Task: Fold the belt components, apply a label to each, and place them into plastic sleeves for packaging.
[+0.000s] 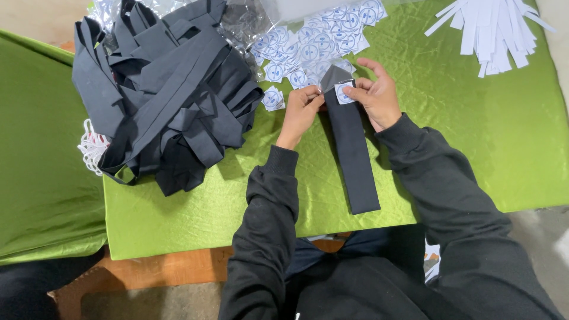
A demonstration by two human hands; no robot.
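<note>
Both forearms in black sleeves, reaching forward from the bottom edge and converging over the green cloth [462, 118]. Left hand [300, 112] bent at the wrist, fingers curled and pinched closed on the left edge of the dark strip [352, 151] near its pointed top end. Right hand [375, 95] arched above the same end, thumb and forefinger pressed together on a small white square label [344, 93] with a round blue mark, held flat against the strip's tip; other fingers loosely spread above. Strip lying lengthwise on the cloth between the 2 hands, running from the tip down toward the body, lower end square and close to the table edge. Just beyond the hands, a scattered heap of matching labels [314, 44], white squares with blue circles, some under clear plastic. 1 stray label [272, 98] just left of the left hand. At upper left, a large tangled pile of dark strips [166, 89]. At upper right, well apart, a fan of plain white paper slips [495, 29].
</note>
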